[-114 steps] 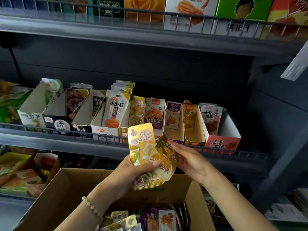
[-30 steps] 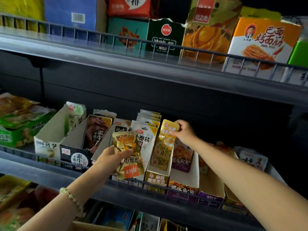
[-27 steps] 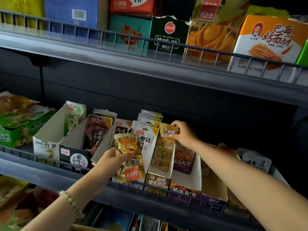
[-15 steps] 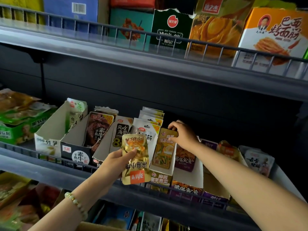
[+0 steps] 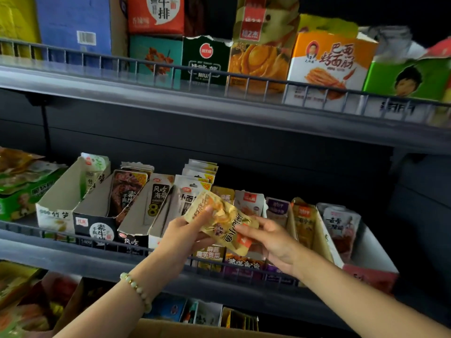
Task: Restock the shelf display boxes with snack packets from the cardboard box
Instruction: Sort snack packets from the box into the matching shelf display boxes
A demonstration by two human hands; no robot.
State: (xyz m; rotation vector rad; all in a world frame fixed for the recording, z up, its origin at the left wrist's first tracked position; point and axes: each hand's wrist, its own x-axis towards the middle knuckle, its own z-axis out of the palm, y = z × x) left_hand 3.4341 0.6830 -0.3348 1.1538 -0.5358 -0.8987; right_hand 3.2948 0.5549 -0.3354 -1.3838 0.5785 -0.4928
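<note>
Dark grey shop shelving filled the frame, its middle shelf (image 5: 48, 254) running across the centre behind a low wire rail (image 5: 61, 236). In front of that shelf, just right of centre, a golden packet (image 5: 220, 222) hung tilted, its top toward the upper left and its foot toward the lower right. The left hand (image 5: 183, 234) gripped the upper end, thumb across the printed face and fingers behind. The right hand (image 5: 273, 237) pinched the lower end with thumb and fingertips. Held at both ends, the limp foil lay flat with its face readable, probably so it could be turned upright and checked against the labels before being slotted in. It touched no box and was clear of the rail.

Behind it stood the row of display boxes (image 5: 61, 196), open-topped with cut-down fronts, their packets leaning back so a new one could drop in at the front. The boxes at the left of the frame had the most open room. Those behind the hands were narrow and pressed side by side, so I judged the packet would have to go in edge-on. The red-fronted box (image 5: 366, 245) at the right showed bare white wall. The upper shelf (image 5: 170, 103) overhung the row, yet left dark free space above the boxes. The cardboard box (image 5: 190, 331) showed only as a brown rim at the bottom edge.
</note>
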